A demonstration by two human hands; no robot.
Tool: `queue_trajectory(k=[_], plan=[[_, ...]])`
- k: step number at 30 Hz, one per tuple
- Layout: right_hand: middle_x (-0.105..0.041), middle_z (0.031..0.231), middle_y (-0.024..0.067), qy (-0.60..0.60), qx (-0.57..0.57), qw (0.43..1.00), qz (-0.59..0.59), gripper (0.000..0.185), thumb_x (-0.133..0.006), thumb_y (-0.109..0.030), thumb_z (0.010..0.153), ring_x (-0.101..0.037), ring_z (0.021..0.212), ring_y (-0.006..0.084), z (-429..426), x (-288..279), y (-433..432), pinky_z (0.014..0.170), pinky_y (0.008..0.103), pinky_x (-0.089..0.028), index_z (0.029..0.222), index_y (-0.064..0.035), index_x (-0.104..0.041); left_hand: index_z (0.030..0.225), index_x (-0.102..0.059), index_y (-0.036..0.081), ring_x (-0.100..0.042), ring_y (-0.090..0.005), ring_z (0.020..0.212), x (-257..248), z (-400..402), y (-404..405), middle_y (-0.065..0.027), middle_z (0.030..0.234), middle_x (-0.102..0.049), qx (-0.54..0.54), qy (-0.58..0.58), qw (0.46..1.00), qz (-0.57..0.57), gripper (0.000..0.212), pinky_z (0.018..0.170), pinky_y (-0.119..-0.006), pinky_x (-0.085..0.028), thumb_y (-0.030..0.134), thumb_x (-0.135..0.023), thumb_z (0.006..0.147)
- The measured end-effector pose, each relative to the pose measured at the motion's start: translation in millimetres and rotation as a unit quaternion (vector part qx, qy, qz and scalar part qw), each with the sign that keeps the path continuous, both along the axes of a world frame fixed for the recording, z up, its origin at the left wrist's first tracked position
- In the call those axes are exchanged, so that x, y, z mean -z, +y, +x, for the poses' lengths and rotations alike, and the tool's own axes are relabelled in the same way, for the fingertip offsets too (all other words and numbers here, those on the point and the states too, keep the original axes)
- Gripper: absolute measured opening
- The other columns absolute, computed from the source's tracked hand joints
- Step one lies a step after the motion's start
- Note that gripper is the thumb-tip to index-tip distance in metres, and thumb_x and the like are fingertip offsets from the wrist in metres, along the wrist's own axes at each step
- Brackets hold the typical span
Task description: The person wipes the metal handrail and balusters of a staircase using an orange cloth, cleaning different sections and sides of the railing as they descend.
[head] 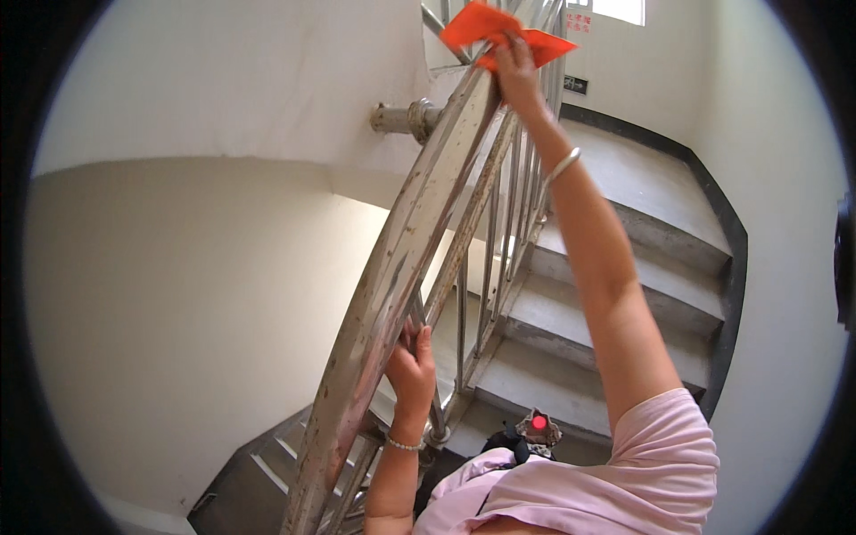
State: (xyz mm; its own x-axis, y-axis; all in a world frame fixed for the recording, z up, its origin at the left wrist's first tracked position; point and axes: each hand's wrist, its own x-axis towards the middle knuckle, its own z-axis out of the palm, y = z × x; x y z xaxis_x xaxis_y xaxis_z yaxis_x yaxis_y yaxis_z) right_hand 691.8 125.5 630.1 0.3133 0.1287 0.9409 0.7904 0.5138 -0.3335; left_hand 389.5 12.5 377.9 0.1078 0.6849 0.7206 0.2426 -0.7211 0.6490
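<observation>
An orange cloth [485, 27] lies over the upper part of a worn metal handrail [401, 254], and my right hand [518, 70] is pressed on it there, fingers over the folds. My left hand [412, 361] is lower down, at the underside of the handrail beside a metal baluster [461, 321]; its fingers are partly hidden behind the rail, so its grip cannot be made out. The rail shows brownish spots and scuffs along its length.
Concrete steps [555, 334] rise on the right beside a pale wall with a dark skirting band [729, 321]. A metal pipe [401, 119] joins the rail to the wall at upper left. Lower stairs [267, 468] lie at bottom left. A patterned item [540, 435] shows near my body.
</observation>
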Motion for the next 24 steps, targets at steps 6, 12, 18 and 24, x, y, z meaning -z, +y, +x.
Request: queue_trajectory(k=[6, 12, 18, 24], plan=[[-0.04, 0.125, 0.0268, -0.035, 0.071, 0.997, 0.011, 0.041, -0.04, -0.021, 0.091, -0.04, 0.117, 0.0386, -64.3, 39.8, -20.2, 0.096, 0.0424, -0.034, 0.127, -0.0007, -0.038, 0.098, -0.044, -0.007, -0.047, -0.0352, 0.08, 6.3, -7.4, 9.0, -0.0196, 0.086, -0.049, -0.015, 0.027, 1.0, -0.003, 0.036, 0.076, -0.042, -0.037, 0.024, -0.058, 0.085], [-0.055, 0.099, 0.0189, -0.051, -0.045, 0.984, -0.163, 0.032, -0.042, -0.007, 0.089, -0.056, 0.087, 0.0265, -149.5, 200.8, -92.0, 0.077, 0.0327, -0.044, 0.12, 0.0, -0.043, 0.12, -0.037, -0.011, -0.05, -0.0349, 0.097, 15.6, -21.1, 18.2, -0.0233, 0.107, -0.051, 0.029, 0.017, 0.999, -0.001, 0.055, 0.087, -0.039, -0.036, 0.03, -0.054, 0.087], [-0.052, 0.115, 0.01, -0.352, -0.041, 0.901, -0.25, 0.036, -0.064, -0.019, 0.072, -0.038, 0.121, 0.0278, -159.1, 280.0, -96.0, 0.107, 0.0449, -0.021, 0.105, -0.0108, -0.052, 0.123, -0.033, -0.011, -0.04, -0.0358, 0.115, 20.4, -19.6, 12.2, -0.0273, 0.123, -0.041, 0.074, -0.01, 0.994, -0.085, 0.058, 0.099, -0.041, -0.027, 0.032, -0.051, 0.088], [-0.053, 0.115, 0.0093, -0.405, 0.174, 0.867, -0.234, 0.025, -0.056, -0.021, 0.081, -0.039, 0.12, 0.0246, -69.5, 195.5, -32.2, 0.105, 0.0465, -0.023, 0.105, -0.0121, -0.054, 0.122, -0.036, -0.01, -0.046, -0.0333, 0.109, 14.6, -19.8, 14.2, -0.0235, 0.117, -0.047, 0.042, 0.001, 0.994, -0.102, 0.052, 0.096, -0.039, -0.03, 0.029, -0.051, 0.089]])
